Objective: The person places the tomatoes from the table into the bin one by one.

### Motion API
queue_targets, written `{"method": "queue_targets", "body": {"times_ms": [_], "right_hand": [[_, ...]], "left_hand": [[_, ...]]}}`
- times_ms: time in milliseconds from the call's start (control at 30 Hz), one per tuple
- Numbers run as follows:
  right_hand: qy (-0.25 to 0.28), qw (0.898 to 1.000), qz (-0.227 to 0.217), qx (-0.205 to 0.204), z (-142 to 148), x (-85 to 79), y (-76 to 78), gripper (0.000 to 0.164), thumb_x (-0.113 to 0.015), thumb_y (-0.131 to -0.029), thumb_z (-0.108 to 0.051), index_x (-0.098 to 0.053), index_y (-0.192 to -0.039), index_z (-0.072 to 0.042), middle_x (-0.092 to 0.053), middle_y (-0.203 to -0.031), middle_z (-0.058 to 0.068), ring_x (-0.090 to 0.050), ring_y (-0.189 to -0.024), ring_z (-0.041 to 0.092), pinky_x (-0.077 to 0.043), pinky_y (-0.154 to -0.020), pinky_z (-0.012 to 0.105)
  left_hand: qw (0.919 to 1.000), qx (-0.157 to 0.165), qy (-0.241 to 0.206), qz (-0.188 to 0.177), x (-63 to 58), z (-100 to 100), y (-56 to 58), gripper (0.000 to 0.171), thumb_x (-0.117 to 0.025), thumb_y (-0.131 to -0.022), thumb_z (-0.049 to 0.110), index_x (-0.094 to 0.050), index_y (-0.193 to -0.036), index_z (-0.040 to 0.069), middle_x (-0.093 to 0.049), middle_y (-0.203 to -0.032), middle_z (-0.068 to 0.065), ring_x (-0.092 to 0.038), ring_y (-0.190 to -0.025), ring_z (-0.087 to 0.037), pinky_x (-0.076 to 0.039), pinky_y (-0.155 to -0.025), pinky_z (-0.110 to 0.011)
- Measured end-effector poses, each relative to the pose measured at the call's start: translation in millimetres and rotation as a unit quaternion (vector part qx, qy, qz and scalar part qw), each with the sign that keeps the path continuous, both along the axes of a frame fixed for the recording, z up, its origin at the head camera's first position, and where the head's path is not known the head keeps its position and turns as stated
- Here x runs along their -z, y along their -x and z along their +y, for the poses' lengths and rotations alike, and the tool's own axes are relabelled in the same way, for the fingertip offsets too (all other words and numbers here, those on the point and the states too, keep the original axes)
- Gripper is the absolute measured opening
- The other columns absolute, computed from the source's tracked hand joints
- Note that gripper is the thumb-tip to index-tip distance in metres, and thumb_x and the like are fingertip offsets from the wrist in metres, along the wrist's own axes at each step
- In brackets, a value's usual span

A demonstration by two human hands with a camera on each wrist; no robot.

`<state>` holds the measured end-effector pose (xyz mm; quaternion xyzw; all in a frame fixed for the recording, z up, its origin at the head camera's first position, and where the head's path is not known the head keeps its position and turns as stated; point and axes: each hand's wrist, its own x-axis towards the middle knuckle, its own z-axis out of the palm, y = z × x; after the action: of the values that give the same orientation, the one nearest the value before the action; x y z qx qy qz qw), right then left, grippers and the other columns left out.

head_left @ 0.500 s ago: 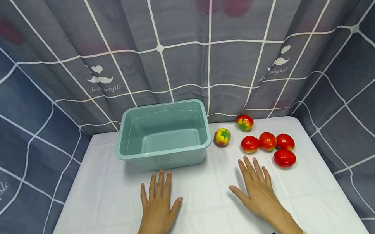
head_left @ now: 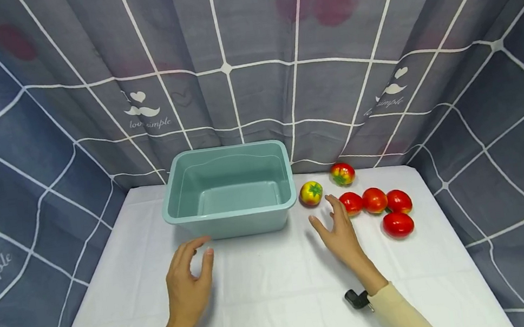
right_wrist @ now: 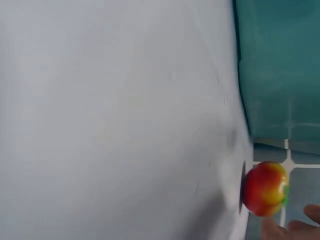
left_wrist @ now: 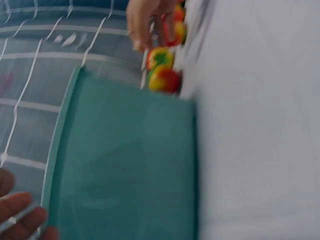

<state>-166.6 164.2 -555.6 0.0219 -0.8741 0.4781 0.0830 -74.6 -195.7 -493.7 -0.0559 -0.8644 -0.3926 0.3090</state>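
Hovering empty, the left hand (head_left: 188,281) and right hand (head_left: 341,234) held thumbs apart from fingers. A teal tub (head_left: 232,225) stood at the left's one o'clock; four red tomatoes (head_left: 374,200) crowded the right's two, a yellow-red tomato (head_left: 311,193) lay at its eleven, a curtain (head_left: 263,92) behind.

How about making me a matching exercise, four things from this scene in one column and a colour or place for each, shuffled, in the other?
1. Tub
2. Left hand
3. Curtain
4. Right hand

A. Close to the yellowish fruit
B. Dark, with white lines
C. Pale teal all over
D. In front of the tub's left half

Pairs: 1-C, 2-D, 3-B, 4-A.
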Motion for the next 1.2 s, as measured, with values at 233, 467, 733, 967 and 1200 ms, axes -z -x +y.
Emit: {"method": "queue_targets", "body": {"times_ms": [233,467,733,967,1200], "right_hand": [[0.022,0.999,-0.001,0.043,-10,4.6,40.0,0.088,-0.077,-0.100,-0.037,-0.027,-0.167,-0.008,-0.029,-0.172,0.020,-0.034,-0.160,0.041,-0.034,-0.132,0.062],[0.008,0.998,-0.025,0.056,-17,8.1,61.9,0.089,-0.077,-0.099,-0.035,-0.026,-0.167,-0.007,-0.028,-0.171,0.024,-0.039,-0.154,0.042,-0.032,-0.132,0.060],[0.008,0.996,-0.047,0.069,-22,17.8,67.7,0.084,-0.077,-0.099,-0.029,-0.031,-0.164,-0.005,-0.034,-0.165,0.025,-0.044,-0.148,0.044,-0.036,-0.129,0.060],[0.006,0.997,-0.042,0.061,-23,19.4,72.0,0.078,-0.075,-0.101,-0.026,-0.032,-0.163,-0.007,-0.034,-0.165,0.024,-0.045,-0.148,0.043,-0.035,-0.130,0.059],[0.010,0.998,-0.035,0.055,-26,15.9,75.6,0.077,-0.074,-0.102,-0.028,-0.033,-0.163,-0.008,-0.035,-0.164,0.024,-0.046,-0.147,0.043,-0.036,-0.130,0.059]], "left_hand": [[0.9890,-0.030,-0.137,0.045,-14.3,-26,19.4,0.027,-0.071,-0.100,0.000,-0.076,-0.126,0.007,-0.060,-0.144,-0.014,-0.050,-0.138,-0.008,-0.045,-0.105,-0.021],[0.9479,-0.003,-0.317,-0.030,-15.4,-39,42.3,0.044,-0.066,-0.106,0.006,-0.060,-0.149,0.007,-0.051,-0.157,-0.006,-0.044,-0.150,-0.020,-0.046,-0.112,-0.015],[0.9173,0.023,-0.385,-0.100,-5.8,-40,61.5,0.054,-0.064,-0.107,0.008,-0.049,-0.159,0.010,-0.046,-0.158,-0.003,-0.049,-0.147,-0.031,-0.052,-0.102,-0.010],[0.9163,0.024,-0.387,-0.100,-2.6,-40,64.5,0.054,-0.063,-0.108,0.007,-0.047,-0.159,0.010,-0.046,-0.150,-0.006,-0.057,-0.128,-0.024,-0.057,-0.095,-0.010],[0.9141,0.031,-0.393,-0.096,-4.7,-43,66.9,0.054,-0.062,-0.108,0.007,-0.045,-0.159,0.011,-0.045,-0.152,-0.006,-0.053,-0.133,-0.027,-0.057,-0.097,-0.011]]}}
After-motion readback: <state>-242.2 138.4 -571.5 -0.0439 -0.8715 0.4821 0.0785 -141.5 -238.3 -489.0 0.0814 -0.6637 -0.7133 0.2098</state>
